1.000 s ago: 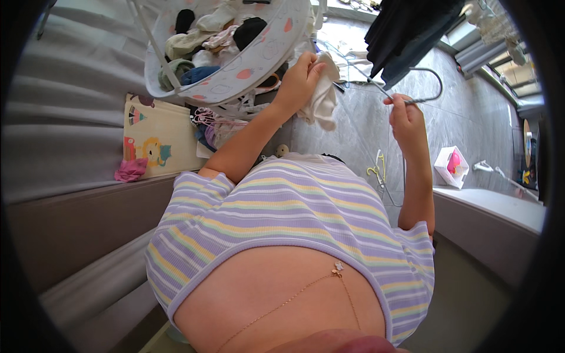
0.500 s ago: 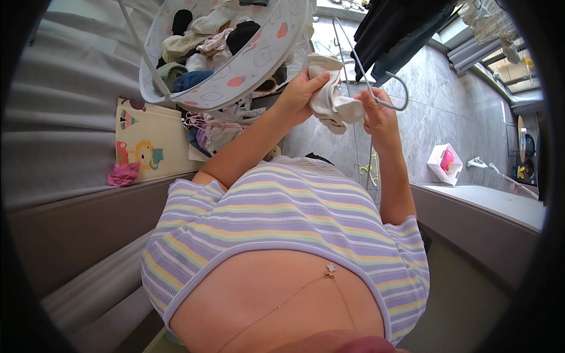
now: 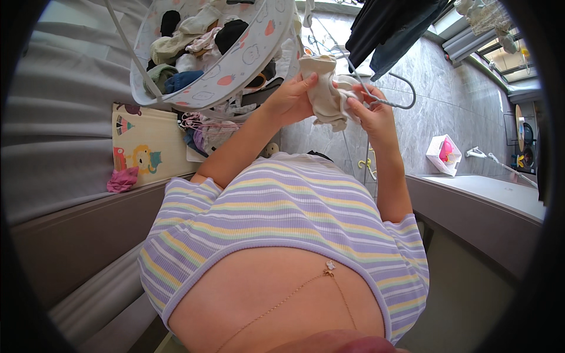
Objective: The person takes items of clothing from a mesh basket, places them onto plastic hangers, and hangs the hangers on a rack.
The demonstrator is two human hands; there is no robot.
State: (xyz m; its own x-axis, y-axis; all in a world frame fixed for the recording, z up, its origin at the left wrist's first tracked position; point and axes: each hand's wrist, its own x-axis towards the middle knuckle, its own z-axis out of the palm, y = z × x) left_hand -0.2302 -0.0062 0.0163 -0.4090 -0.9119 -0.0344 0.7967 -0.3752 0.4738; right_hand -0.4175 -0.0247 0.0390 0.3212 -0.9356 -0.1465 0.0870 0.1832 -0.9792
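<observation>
A small cream cloth garment (image 3: 325,97), perhaps a sock, is stretched between my hands above the floor; its folds hide its exact kind. My left hand (image 3: 294,100) grips its left side, thumb on top. My right hand (image 3: 375,117) pinches its right edge between thumb and fingers. The same hand also keeps hold of a grey wire hanger (image 3: 410,97), whose hook sticks out to the right. The hanger's thin sides run away past the garment and back toward me, partly covered by cloth and fingers.
A white patterned hamper (image 3: 235,73) with socks and small clothes stands at the far left. Beside it lie pink hangers (image 3: 203,122) and a cream printed mat (image 3: 150,147). Dark clothes (image 3: 391,29) hang ahead. A white basket (image 3: 442,156) stands on the grey tiles to the right.
The cream garment is spread flatter and more upright between my hands. My right fingers have shifted onto its edge, and the hanger's hook has moved slightly right.
</observation>
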